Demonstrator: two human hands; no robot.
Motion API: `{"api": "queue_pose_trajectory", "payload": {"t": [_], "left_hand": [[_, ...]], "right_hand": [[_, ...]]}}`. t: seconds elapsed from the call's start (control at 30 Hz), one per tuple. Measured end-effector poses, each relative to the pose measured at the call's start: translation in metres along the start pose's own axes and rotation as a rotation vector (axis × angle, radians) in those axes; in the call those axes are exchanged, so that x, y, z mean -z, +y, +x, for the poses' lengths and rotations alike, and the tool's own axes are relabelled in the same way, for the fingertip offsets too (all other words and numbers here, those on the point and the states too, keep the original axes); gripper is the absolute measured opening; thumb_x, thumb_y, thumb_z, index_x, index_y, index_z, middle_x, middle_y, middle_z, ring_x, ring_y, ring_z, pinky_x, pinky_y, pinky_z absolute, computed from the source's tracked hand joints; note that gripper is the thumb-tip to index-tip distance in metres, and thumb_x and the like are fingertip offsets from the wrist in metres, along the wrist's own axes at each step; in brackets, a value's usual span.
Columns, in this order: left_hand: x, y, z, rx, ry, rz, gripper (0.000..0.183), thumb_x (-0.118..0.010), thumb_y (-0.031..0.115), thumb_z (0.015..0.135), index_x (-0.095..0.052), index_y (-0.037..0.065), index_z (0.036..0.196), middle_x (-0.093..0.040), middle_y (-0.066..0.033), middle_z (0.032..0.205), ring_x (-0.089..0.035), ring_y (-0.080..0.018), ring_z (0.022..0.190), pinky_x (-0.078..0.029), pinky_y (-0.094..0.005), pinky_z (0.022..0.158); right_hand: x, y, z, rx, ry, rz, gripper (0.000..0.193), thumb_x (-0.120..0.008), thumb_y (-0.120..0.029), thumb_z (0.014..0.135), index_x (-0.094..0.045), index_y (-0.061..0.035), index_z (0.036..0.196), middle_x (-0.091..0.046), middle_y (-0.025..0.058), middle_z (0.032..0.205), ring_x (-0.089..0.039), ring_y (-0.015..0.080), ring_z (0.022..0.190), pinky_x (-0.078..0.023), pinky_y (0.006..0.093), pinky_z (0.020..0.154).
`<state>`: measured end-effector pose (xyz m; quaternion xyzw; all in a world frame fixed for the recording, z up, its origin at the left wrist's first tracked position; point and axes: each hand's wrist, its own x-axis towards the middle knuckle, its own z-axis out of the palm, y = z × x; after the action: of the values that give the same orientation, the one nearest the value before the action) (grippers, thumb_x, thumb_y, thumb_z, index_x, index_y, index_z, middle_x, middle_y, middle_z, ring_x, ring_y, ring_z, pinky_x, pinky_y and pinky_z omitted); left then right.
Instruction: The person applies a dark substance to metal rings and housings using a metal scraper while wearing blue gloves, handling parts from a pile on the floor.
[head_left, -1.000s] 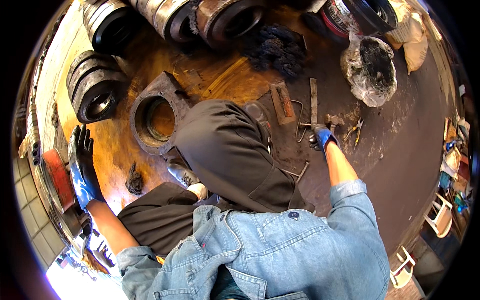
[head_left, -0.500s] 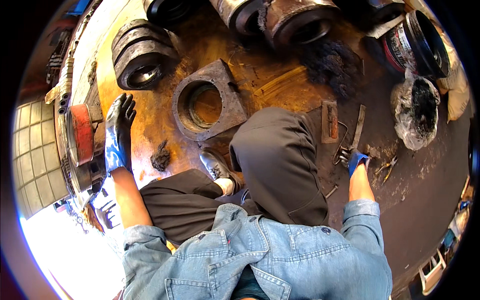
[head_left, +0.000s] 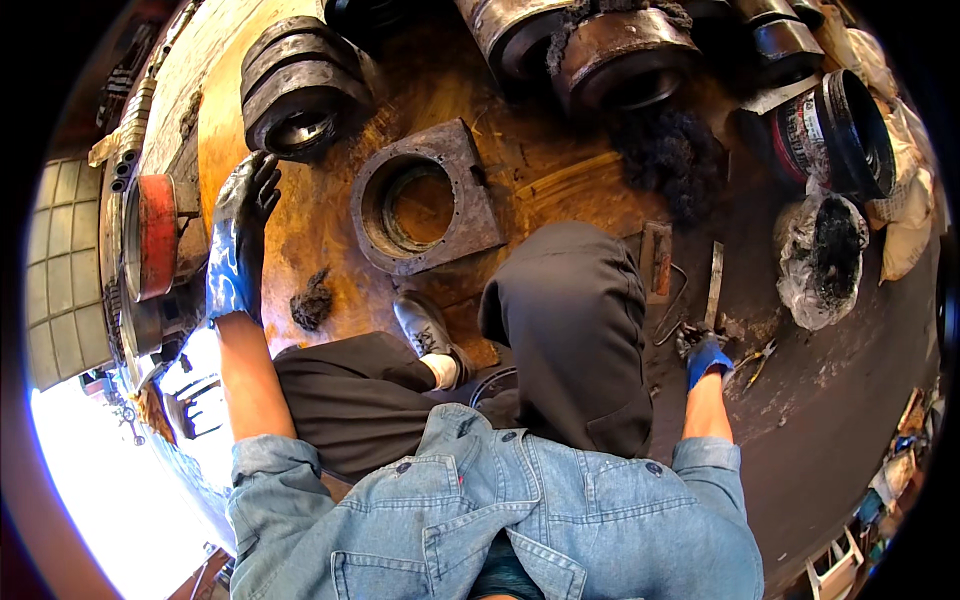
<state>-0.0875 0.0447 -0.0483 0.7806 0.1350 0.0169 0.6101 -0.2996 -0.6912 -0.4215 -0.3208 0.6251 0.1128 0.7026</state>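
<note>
My left hand (head_left: 238, 235), in a black and blue coated glove, is raised with fingers stretched and holds nothing. Its fingertips appear just below a dark ribbed metal cylinder (head_left: 305, 85); I cannot tell if they touch. My right hand (head_left: 702, 352), gloved alike, is low at the right with its fingers curled at the lower end of a flat metal bar (head_left: 714, 285). Beside it are a bent wire rod (head_left: 672, 318), a flat tool with a reddish handle (head_left: 658, 265) and yellow-handled pliers (head_left: 757, 364). A square metal block with a round bore (head_left: 428, 197) lies ahead of my knees.
Large metal cylinders (head_left: 625, 65) stand along the far side. A dark fibrous heap (head_left: 672, 165) lies before them, and a smaller clump (head_left: 312, 302) near my shoe. At right are a black bucket (head_left: 835, 135) and a plastic-lined container (head_left: 822, 260); a red ring (head_left: 157, 237) stands left.
The view has shifted, so most things sit lower in it. My left hand appears closer to the ribbed cylinder. My right hand stays at the metal bar's lower end.
</note>
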Motion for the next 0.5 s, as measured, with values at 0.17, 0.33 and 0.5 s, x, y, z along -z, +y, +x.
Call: {"api": "queue_pose_trajectory", "payload": {"t": [0.17, 0.33, 0.5], "left_hand": [[0.009, -0.011, 0.018, -0.021, -0.015, 0.037, 0.044, -0.042, 0.034, 0.105, -0.049, 0.010, 0.142, -0.060, -0.0059, 0.139, -0.059, -0.0181, 0.119, -0.045, -0.0300, 0.094], [0.001, -0.035, 0.029, 0.148, -0.007, -0.131, 0.038, -0.049, 0.036, 0.104, -0.057, 0.015, 0.135, -0.065, -0.0048, 0.132, -0.063, -0.0170, 0.111, -0.046, -0.0297, 0.085], [-0.110, -0.078, 0.019, 0.493, -0.239, -0.528, 0.044, -0.054, 0.036, 0.102, -0.054, 0.006, 0.134, -0.063, -0.0104, 0.131, -0.060, -0.0277, 0.119, -0.048, -0.0425, 0.101]], "right_hand": [[0.022, -0.014, 0.013, 0.210, -0.151, 0.274, 0.018, -0.062, -0.022, 0.093, -0.071, -0.0112, 0.105, -0.073, 0.0038, 0.095, -0.068, 0.0197, 0.087, -0.055, 0.0337, 0.074], [-0.039, -0.053, -0.084, 0.418, -0.448, 0.234, 0.031, -0.059, -0.019, 0.090, -0.067, -0.0058, 0.117, -0.073, 0.0088, 0.110, -0.070, 0.0214, 0.094, -0.055, 0.0335, 0.082], [-0.053, -0.179, -0.099, 1.042, -0.490, -0.183, 0.025, -0.059, -0.020, 0.096, -0.058, -0.0041, 0.115, -0.063, 0.0047, 0.094, -0.060, 0.0141, 0.071, -0.053, 0.0265, 0.066]]}}
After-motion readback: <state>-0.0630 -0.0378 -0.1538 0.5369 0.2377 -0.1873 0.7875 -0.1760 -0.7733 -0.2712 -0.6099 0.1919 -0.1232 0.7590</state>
